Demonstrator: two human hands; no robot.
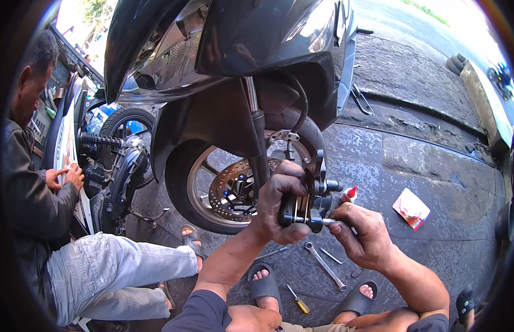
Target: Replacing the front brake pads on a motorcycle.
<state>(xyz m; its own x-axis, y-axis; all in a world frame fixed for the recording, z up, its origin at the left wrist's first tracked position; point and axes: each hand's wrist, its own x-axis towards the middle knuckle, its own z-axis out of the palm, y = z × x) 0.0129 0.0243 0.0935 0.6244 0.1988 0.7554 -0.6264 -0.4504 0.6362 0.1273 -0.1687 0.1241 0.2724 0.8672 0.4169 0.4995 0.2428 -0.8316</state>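
Note:
My left hand (282, 202) is closed round a black brake caliper (315, 191), held up in front of the scooter's front wheel (188, 213). Fingers of my right hand (356, 232) pinch a small silver pin (327, 221) at the caliper's lower right side. Behind the caliper are the drilled brake disc (224, 196) and the fork (257, 133) under the dark front bodywork (240, 39).
Another person (35, 177) touches a white panel on a second scooter (113, 177) at left. Near my sandals lie a wrench (323, 265), a hex key (333, 256) and a yellow screwdriver (298, 300). A red-capped bottle (348, 195) and blister pack (411, 208) are right. A kerb (484, 105) borders the road.

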